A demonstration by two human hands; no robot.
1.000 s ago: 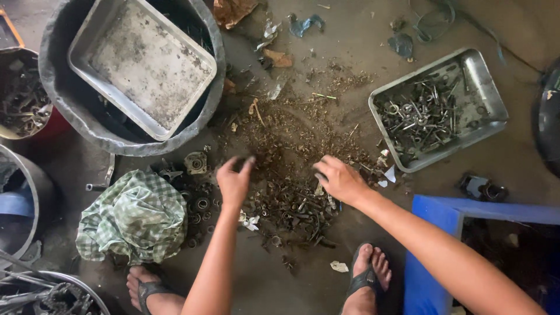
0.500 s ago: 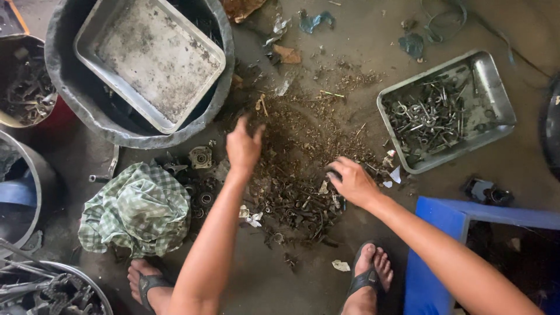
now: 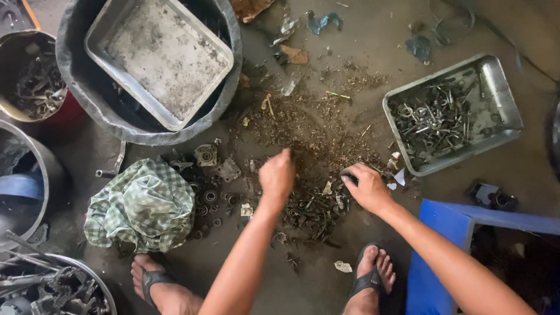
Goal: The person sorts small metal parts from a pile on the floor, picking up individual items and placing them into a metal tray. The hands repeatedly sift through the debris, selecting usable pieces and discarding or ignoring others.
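Now both hands work the spread of small rusty metal scrap on the concrete floor, left hand bunched shut, right hand pinching at dark bits — stiff, gritty, light pieces, best nipped singly by fingertips.

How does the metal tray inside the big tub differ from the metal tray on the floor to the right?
The tray in the tub holds no parts, only a dusty, stained bottom; the tray on the floor holds a heap of small dark metal parts. The first rests tilted in a dark round tub; the second lies flat on the concrete floor. The first sits left of the scrap pile, the second right of it. Both are rectangular, silver and shallow.
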